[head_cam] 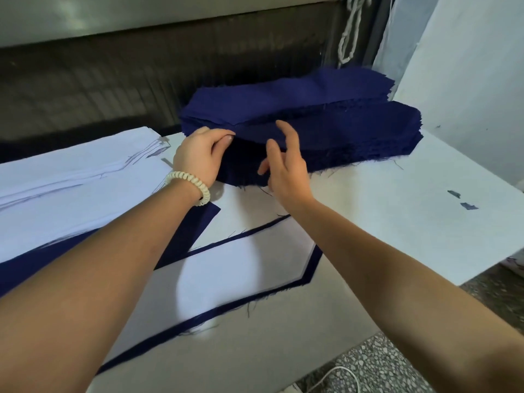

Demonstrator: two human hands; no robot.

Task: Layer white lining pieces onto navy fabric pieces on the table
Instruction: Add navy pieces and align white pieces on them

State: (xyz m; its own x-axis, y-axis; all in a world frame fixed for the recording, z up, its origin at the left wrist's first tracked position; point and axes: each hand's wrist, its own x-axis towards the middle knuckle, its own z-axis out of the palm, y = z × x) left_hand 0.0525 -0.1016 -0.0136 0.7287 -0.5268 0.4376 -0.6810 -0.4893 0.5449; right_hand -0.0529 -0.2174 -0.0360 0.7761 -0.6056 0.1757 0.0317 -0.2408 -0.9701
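— Surface and room first?

— Pale white desk (402,228), with two small blue scraps (462,200) on its right part. Behind it, a dark ribbed panel (127,69) under a light band. At upper right, a white knotted cord (350,35) hanging beside an upright white board (467,69). Speckled floor (382,361) below the near edge, a white cable (334,377) lying on it.

— And the cloth?

— Thick navy stack (326,120) at the far middle of the desk, edges frayed, loose threads trailing onto the white. Upper layers shifted toward the back right. To the left, a pile of white lining pieces (71,177), pencil lines along the edges. Nearer, in the middle, one white lining piece (226,276) lying flat on a navy piece (314,259), with a narrow navy border showing along the visible sides. A second navy piece (202,225) just to the left of that, partly hidden under the left forearm.

— Grips?

— Left grip (198,154), with a pale coiled wristband (190,186) behind it, at the near-left corner of the navy stack. Thumb and fingers closed in a pinch on the edge of an upper layer, raised a little off those beneath. Right grip (286,165) just beside it, fingers spread and loosely bent, holding nothing, in front of the stack's near edge. Touching the cloth or not: cannot tell.
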